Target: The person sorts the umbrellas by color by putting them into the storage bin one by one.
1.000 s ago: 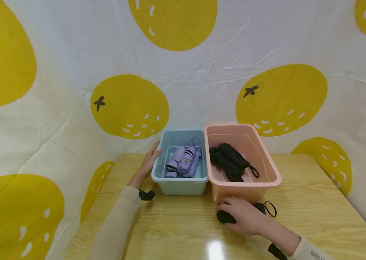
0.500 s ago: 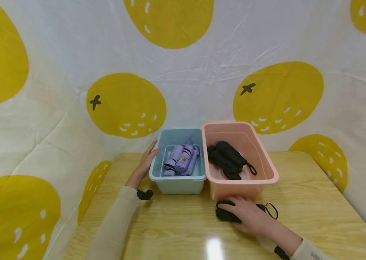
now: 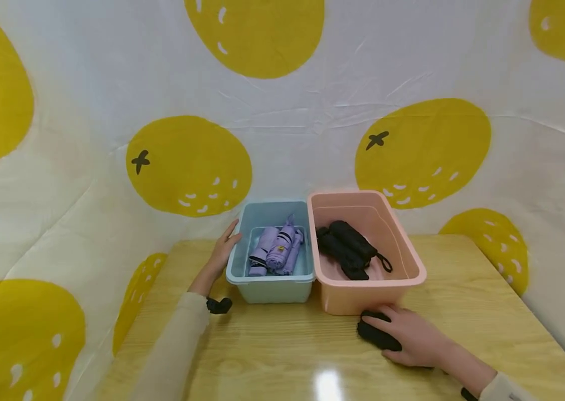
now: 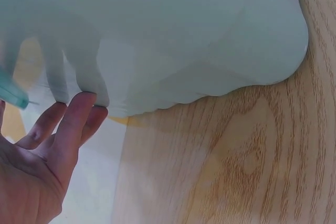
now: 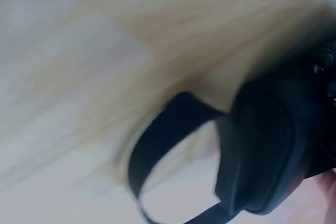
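Observation:
My right hand [image 3: 415, 337] grips a folded black umbrella [image 3: 379, 331] low over the wooden table, just in front of the pink bin [image 3: 358, 298]. In the right wrist view the umbrella's handle [image 5: 268, 145] and its loop strap [image 5: 173, 127] show close up, against a blurred background. Fingertips of my left hand [image 3: 219, 253] touch the outer left side of the light blue bin [image 3: 274, 291]. The left wrist view shows those fingers fairly straight against the bin's glossy wall [image 4: 210, 35]. Inside the blue bin lie several folded purple umbrellas [image 3: 281, 248]; folded black umbrellas [image 3: 350, 239] lie in the pink one.
Both bins stand side by side near the back of the wooden table [image 3: 262, 351]. Behind them hangs a white cloth [image 3: 307, 150] with large yellow fruit prints. A black wrist strap piece [image 3: 219, 306] sticks out beside the left wrist.
My right hand has moved to the right with the black umbrella, turning it so that its strap no longer shows in the head view. The left hand has stayed at the blue bin.

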The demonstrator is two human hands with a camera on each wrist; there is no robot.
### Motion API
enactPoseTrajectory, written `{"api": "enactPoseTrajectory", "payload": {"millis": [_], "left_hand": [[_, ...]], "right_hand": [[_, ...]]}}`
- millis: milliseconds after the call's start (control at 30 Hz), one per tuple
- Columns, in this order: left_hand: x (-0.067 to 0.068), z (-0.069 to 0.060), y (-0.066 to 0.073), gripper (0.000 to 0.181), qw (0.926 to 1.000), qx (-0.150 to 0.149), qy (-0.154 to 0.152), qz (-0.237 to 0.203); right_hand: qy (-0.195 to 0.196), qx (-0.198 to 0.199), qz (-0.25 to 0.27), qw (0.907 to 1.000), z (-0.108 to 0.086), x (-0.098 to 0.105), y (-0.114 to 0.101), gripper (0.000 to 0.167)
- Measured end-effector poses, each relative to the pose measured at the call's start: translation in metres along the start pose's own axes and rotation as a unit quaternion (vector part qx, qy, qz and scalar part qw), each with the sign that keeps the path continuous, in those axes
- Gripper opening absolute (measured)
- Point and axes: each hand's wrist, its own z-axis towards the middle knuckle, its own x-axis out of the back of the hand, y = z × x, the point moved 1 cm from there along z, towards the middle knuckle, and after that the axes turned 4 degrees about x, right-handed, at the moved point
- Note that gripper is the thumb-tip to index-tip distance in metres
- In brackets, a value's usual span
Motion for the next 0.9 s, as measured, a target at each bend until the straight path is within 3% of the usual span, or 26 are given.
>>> {"api": "enactPoseTrajectory", "payload": {"millis": [100,233,400,500,600,767,900], "left_hand": [[0.008,-0.002,0.004,0.055,1.0000,0.000,0.004,0.002],[0.015,-0.004,0.014,0.058,0.9999,0.006,-0.015,-0.007],[0.017,-0.010,0.030,0.058,0.9992,0.012,-0.027,-0.027],[0.013,-0.010,0.028,0.058,0.9990,0.016,-0.029,-0.032],[0.007,-0.006,0.018,0.057,0.9994,0.017,-0.021,-0.021],[0.002,-0.001,0.004,0.054,1.0000,-0.001,0.005,-0.008],[0.000,-0.004,0.005,0.056,0.9999,-0.002,-0.006,-0.011]], "right_hand": [[0.007,0.001,-0.016,0.9998,-0.013,0.003,0.013,0.077],[0.034,0.020,-0.051,0.9979,-0.032,0.006,0.033,0.075],[0.055,0.028,-0.072,0.9955,-0.054,0.011,0.053,0.073],[0.048,-0.015,-0.083,0.9953,-0.070,0.013,0.064,0.075],[0.045,-0.086,-0.083,0.9918,-0.086,0.013,0.075,0.077],[0.080,-0.194,-0.072,0.9752,-0.098,0.009,0.093,0.080],[0.102,-0.256,-0.079,0.9581,-0.094,0.007,0.105,0.081]]}}
